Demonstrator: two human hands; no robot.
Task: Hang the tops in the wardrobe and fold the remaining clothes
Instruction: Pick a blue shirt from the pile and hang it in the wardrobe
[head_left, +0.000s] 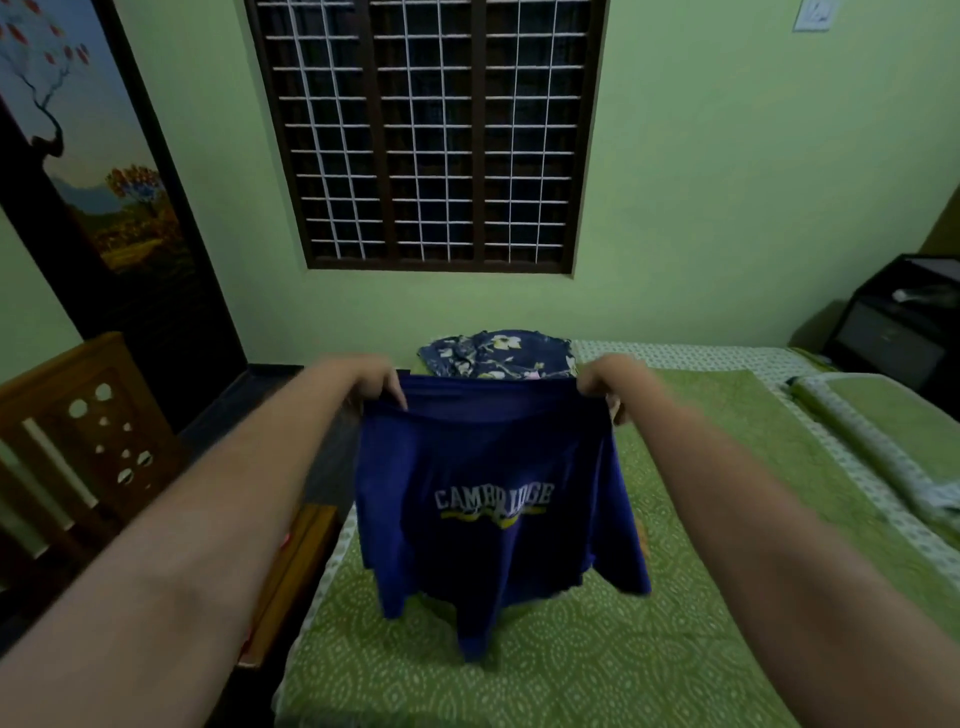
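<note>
Both arms reach forward over the bed (545, 675), which has a green patterned cover. The left hand (371, 384) pinches one top corner of a blue T-shirt (493, 499), and the right hand (605, 382) grips the other top corner, with fingers curled over the cloth. The T-shirt is held up in the air between the two hands and hangs down, with white letters and a yellow line on its front; its lower edge is near the cover, but I cannot tell if it touches. Behind the T-shirt, at the far end of the bed near the wall, a dark floral garment (498, 353) lies in a flat pile. Above it is a window (426, 135) with a white grid. On the left stands a wooden chair (88, 431), and on the right a green pillow (883, 426) lies on the bed.
</note>
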